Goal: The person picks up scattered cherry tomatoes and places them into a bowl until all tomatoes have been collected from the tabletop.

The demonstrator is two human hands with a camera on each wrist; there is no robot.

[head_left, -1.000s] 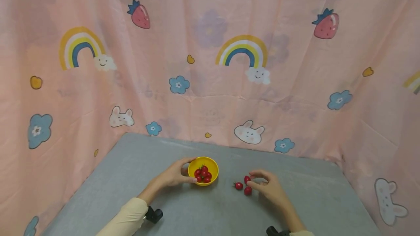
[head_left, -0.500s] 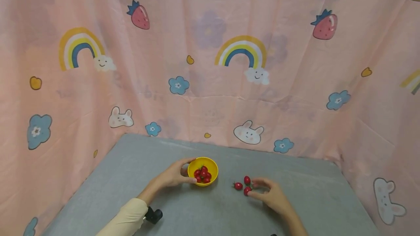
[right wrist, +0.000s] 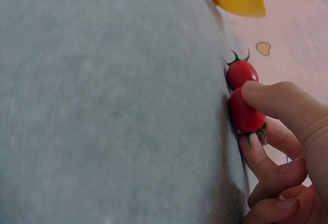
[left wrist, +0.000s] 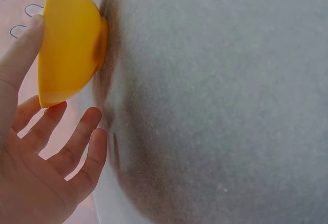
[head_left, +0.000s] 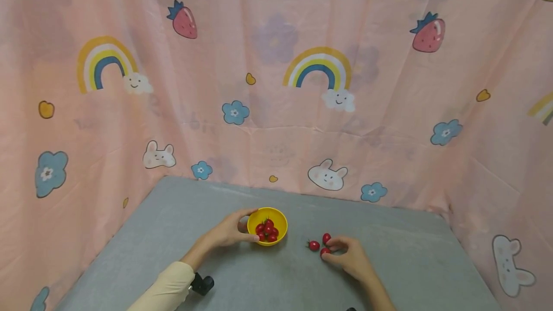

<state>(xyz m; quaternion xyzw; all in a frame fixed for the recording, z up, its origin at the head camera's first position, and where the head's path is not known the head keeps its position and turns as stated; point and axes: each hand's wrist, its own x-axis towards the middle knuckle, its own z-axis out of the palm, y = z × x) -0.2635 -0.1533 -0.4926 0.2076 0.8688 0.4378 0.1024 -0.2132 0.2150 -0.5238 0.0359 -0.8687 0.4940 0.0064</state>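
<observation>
My left hand (head_left: 226, 230) holds a yellow bowl (head_left: 281, 223) by its side, the thumb at the rim; several red cherry tomatoes (head_left: 268, 230) lie inside. Seen from the left wrist, the bowl (left wrist: 72, 44) sits between thumb and index fingertip while the other fingers spread loosely. To the right, three cherry tomatoes lie close together on the table. My right hand (head_left: 355, 257) pinches the nearest cherry tomato (right wrist: 245, 112), thumb on its side and a finger by its green stem end. Just beyond is another tomato (right wrist: 242, 74); the third (head_left: 326, 238) is near the index finger.
The grey table (head_left: 414, 253) runs back to a pink printed curtain (head_left: 276, 148) that hangs behind and along both sides. A black wrist camera (head_left: 202, 283) shows at the left sleeve (head_left: 166, 284).
The right hand has moved from the back tomato toward the nearest one, and its thumb and finger now close on it. The left hand and bowl have stayed in place.
</observation>
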